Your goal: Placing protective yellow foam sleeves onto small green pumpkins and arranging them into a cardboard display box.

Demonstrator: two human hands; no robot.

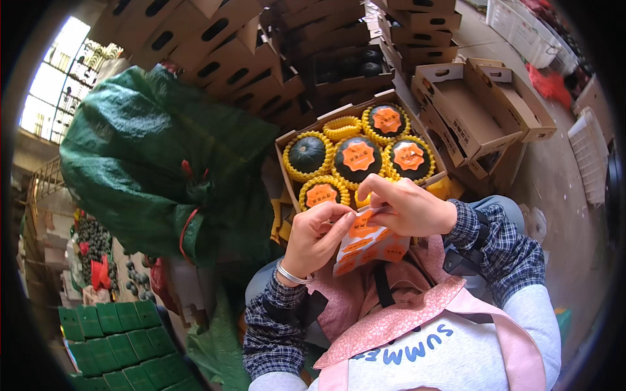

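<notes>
Between thumb and forefinger, my left hand (313, 239) pinches the upper edge of a sheet of orange stickers (371, 247). My right hand (413, 205) grips the same sheet near its top corner, fingers curled; whether a sticker is lifting there is hidden. The sheet hangs bent above my lap. Just beyond my hands stands an open cardboard box (287, 188) with several dark green squashes in yellow foam nets. An orange scalloped sticker (358, 156) is on the middle squash. The left squash (307, 153) shows no sticker. One foam net (342, 128) at the back looks empty.
A large green tarp bundle (161, 161) rises at the left. Cardboard trays (464, 117) are stacked at the right, more boxes (215, 54) behind. Green cartons (117, 342) stand at lower left. White plastic crates (523, 34) sit at upper right.
</notes>
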